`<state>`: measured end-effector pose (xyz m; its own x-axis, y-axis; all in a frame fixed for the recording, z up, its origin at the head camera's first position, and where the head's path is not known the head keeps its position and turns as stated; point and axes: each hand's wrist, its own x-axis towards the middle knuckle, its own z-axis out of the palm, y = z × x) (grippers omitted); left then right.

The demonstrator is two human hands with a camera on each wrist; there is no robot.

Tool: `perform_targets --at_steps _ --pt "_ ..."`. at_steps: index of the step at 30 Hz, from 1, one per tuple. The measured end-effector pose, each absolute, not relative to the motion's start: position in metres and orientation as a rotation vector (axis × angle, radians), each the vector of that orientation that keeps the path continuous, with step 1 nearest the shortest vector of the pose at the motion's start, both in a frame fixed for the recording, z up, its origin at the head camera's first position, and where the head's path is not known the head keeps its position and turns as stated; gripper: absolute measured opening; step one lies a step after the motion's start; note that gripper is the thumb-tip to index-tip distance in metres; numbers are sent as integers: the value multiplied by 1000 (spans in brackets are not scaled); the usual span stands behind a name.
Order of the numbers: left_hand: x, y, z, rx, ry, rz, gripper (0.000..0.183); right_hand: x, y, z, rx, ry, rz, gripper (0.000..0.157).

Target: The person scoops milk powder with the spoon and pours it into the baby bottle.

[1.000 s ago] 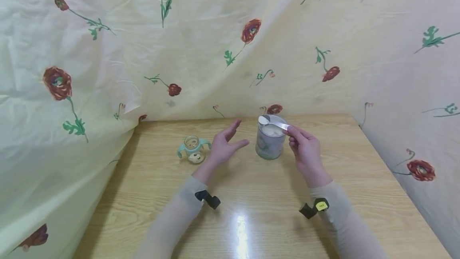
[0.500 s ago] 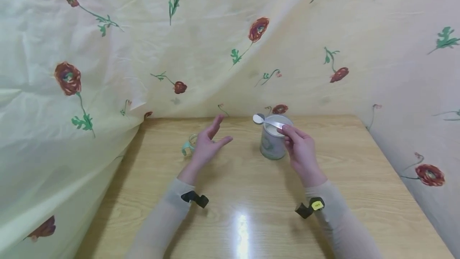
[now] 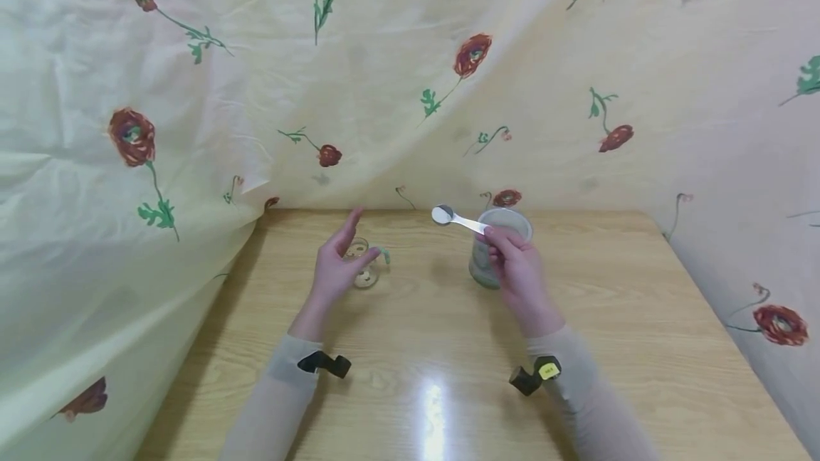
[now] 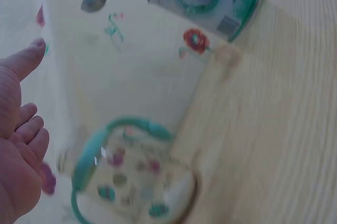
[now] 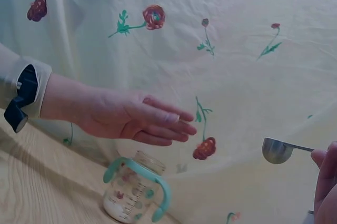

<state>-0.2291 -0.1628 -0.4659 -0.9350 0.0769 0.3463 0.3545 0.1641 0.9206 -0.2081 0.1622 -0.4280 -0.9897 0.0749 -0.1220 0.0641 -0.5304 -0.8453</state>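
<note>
Spoon [image 3: 456, 219] has moved leftward from the can [image 3: 480, 265], pinched by the right hand [image 3: 519, 272]; the left hand [image 3: 333, 265], thumb apart from fingers, hovers near the bottle [image 5: 132, 192]

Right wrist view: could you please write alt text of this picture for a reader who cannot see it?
A right hand, partly in view at the right edge, grips a metal measuring scoop. The left hand, fingers outstretched, appears above an uncapped, clear, mint-handled baby bottle on a wooden table; flower-print cloth hangs behind.
</note>
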Motion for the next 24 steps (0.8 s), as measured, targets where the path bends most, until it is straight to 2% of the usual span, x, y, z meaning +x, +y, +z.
perform_targets --at_steps 8,24 --pt "-225 -190 -487 -322 -2198 -1824 78 -208 140 -437 -206 -1548 2764 23" --pt "-230 -213 -502 -244 -2244 -1962 74 -207 102 -440 -226 -1518 2845 21"
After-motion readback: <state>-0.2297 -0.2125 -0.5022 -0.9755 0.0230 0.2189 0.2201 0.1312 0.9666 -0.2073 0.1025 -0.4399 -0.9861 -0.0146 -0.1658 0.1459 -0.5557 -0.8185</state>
